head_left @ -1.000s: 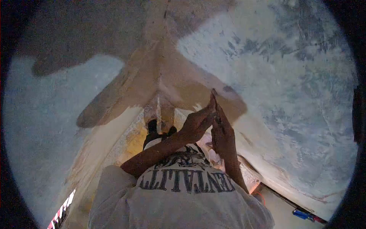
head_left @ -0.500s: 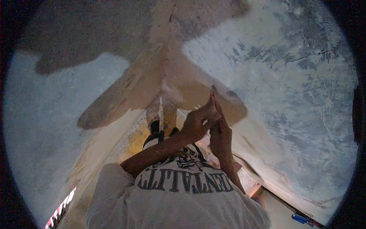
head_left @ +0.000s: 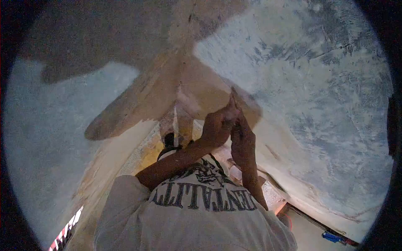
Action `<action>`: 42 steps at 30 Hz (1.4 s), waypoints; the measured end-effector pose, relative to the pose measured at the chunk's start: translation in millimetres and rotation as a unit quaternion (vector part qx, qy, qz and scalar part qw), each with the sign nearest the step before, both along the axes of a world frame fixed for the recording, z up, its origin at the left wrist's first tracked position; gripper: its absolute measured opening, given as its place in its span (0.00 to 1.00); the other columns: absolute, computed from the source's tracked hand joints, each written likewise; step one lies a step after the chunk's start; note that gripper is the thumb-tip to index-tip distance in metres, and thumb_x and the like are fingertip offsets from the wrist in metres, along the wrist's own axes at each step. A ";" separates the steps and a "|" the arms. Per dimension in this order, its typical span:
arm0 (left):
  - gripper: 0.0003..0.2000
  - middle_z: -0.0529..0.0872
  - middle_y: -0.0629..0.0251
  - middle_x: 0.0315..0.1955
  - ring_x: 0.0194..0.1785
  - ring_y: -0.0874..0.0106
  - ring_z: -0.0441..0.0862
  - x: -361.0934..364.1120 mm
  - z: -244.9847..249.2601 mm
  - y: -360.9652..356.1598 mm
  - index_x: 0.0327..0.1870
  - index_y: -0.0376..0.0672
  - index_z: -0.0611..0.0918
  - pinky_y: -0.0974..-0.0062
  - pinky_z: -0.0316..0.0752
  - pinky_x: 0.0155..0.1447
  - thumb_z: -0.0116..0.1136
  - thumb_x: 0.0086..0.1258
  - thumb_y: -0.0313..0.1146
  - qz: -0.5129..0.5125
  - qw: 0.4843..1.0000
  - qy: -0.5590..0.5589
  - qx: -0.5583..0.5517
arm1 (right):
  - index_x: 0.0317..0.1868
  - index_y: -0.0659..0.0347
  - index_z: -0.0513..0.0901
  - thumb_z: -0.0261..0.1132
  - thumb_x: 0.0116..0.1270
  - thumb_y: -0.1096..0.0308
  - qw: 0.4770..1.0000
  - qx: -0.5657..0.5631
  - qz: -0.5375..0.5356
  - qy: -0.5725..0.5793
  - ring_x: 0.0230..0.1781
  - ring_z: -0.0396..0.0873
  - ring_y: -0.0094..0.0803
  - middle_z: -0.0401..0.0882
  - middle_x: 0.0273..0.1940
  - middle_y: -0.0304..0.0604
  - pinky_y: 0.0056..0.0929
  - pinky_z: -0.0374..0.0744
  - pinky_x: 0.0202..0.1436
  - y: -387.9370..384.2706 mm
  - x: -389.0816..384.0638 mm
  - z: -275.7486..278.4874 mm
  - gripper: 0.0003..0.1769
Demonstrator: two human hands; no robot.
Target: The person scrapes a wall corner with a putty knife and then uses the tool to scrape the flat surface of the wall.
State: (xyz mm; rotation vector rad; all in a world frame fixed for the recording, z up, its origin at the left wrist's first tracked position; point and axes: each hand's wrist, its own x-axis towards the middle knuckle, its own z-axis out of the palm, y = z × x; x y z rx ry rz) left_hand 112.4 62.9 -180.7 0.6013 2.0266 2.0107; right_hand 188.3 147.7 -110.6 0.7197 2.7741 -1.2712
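Just right of the wall corner [head_left: 181,94], the left hand [head_left: 217,125] and right hand [head_left: 243,142] press together in front of the shirt [head_left: 197,217]. Compared with half a second ago they sit slightly higher against the plaster. The left hand is curled, its fingers bent against the right one, whose fingers stretch upward. A thin dark tip [head_left: 232,93] pokes up from between them, now nearer the edge of the pale patch. I cannot tell whether either hand grips it. A dark shoe [head_left: 168,139] shows below the corner.
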 end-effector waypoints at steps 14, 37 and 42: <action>0.17 0.85 0.49 0.27 0.27 0.62 0.85 2.2 -6.0 7.4 0.54 0.35 0.82 0.65 0.77 0.33 0.57 0.74 0.39 0.057 0.997 0.038 0.021 | 0.74 0.57 0.66 0.54 0.76 0.71 0.997 -0.035 -0.006 0.071 0.41 0.80 0.28 0.84 0.47 0.55 0.30 0.78 0.43 8.6 8.2 -21.6 0.27; 0.18 0.88 0.48 0.40 0.42 0.54 0.88 -5.0 -12.8 2.7 0.58 0.42 0.82 0.62 0.82 0.44 0.56 0.73 0.40 0.041 0.998 0.027 -0.036 | 0.75 0.57 0.64 0.52 0.77 0.72 0.998 0.000 -0.024 0.058 0.45 0.83 0.34 0.84 0.51 0.54 0.31 0.80 0.47 -2.8 -1.6 -39.7 0.28; 0.23 0.88 0.47 0.40 0.41 0.56 0.89 2.6 -22.2 8.1 0.66 0.42 0.76 0.63 0.82 0.43 0.57 0.73 0.39 0.035 0.996 0.083 -0.025 | 0.76 0.55 0.65 0.53 0.76 0.73 0.997 0.013 -0.038 0.060 0.42 0.84 0.33 0.85 0.48 0.54 0.31 0.80 0.44 -5.5 3.9 -33.8 0.28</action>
